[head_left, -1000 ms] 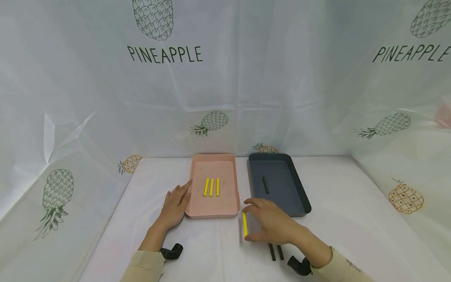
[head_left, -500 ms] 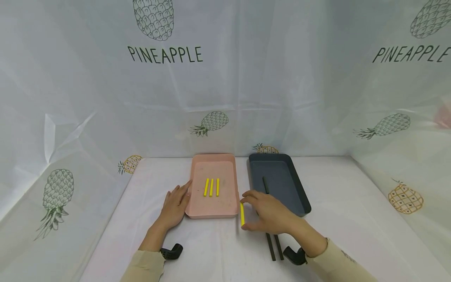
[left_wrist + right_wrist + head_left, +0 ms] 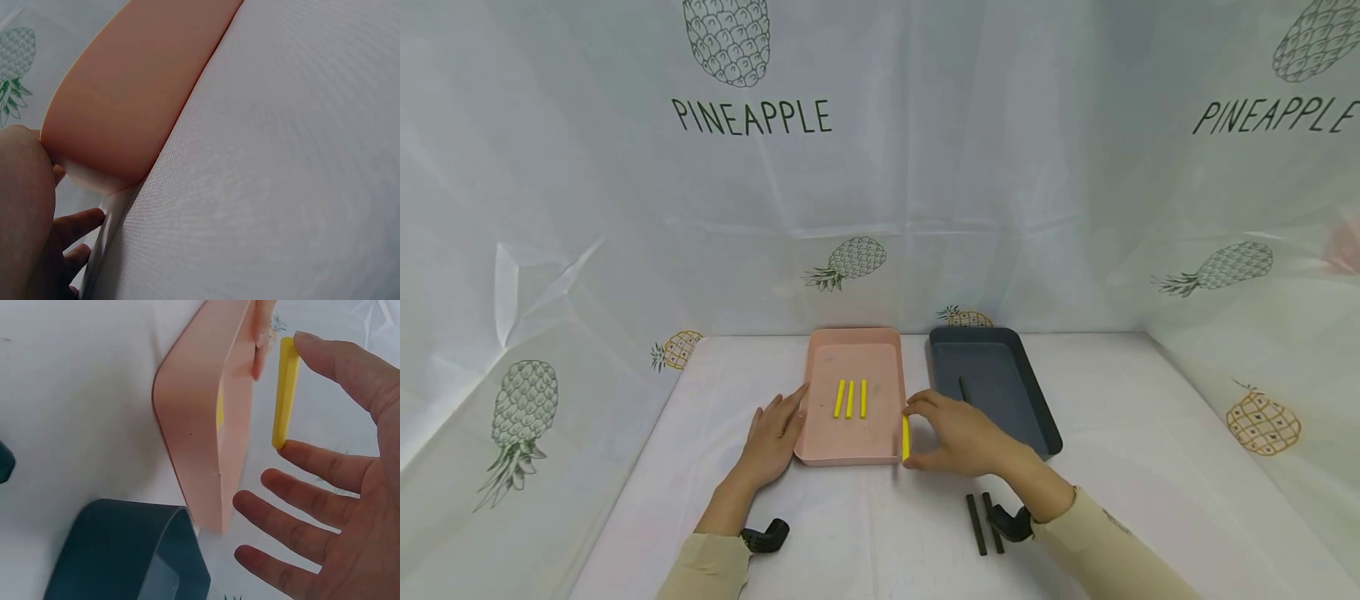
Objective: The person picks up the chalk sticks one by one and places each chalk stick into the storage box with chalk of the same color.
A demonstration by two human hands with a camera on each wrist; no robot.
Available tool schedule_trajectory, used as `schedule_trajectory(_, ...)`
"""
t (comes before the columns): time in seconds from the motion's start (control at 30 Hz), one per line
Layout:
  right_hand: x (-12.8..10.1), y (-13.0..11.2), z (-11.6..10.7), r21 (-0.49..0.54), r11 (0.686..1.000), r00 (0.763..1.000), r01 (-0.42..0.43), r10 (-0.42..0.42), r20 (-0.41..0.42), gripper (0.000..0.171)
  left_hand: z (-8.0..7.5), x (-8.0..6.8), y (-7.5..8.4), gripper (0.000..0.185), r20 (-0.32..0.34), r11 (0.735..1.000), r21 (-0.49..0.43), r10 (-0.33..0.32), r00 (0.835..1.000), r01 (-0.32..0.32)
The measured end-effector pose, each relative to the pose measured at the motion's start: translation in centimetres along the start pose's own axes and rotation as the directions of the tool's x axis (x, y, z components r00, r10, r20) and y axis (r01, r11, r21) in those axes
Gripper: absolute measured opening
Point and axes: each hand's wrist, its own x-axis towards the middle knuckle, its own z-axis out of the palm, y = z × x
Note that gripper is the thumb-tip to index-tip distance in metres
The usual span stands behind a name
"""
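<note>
— What is your left hand [image 3: 772,442] doing over on the left?

— You are resting it flat, fingers straight, on the white table [image 3: 685,467], fingertips touching the pink tray [image 3: 820,450] along its left edge. Open tabletop is lying to the left of it.

— And inside that tray?

— Three yellow sticks [image 3: 850,398] are lying side by side in the middle, with bare floor around them on every side.

— Where is the fourth stick?

— You are pinching the yellow stick [image 3: 906,438] end to end between the thumb and forefinger of your right hand [image 3: 958,437], other fingers spread, right at the tray's right rim near its front corner.

— Further right?

— The dark tray [image 3: 1041,417] is sitting just beside the pink one, a narrow gap between them, one dark stick [image 3: 962,388] inside. Two black sticks [image 3: 985,523] are lying on the table by your right wrist.
</note>
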Motion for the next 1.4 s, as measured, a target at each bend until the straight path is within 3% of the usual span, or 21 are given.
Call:
schedule_trajectory(0.77,3.2,0.8,0.0,0.034,0.997,0.997,-0.066,0.064,0.039,0.066,0.1,0.1,-0.1,0.051,-0.004,1.000,0.014,0.004,1.000,-0.004)
schedule_trajectory(1.4,5.6,1.6,0.4,0.055,0.996,0.996,-0.068,0.065,0.055,0.068,0.1,0.2,-0.2,0.051,-0.005,1.000,0.011,0.010,1.000,-0.010)
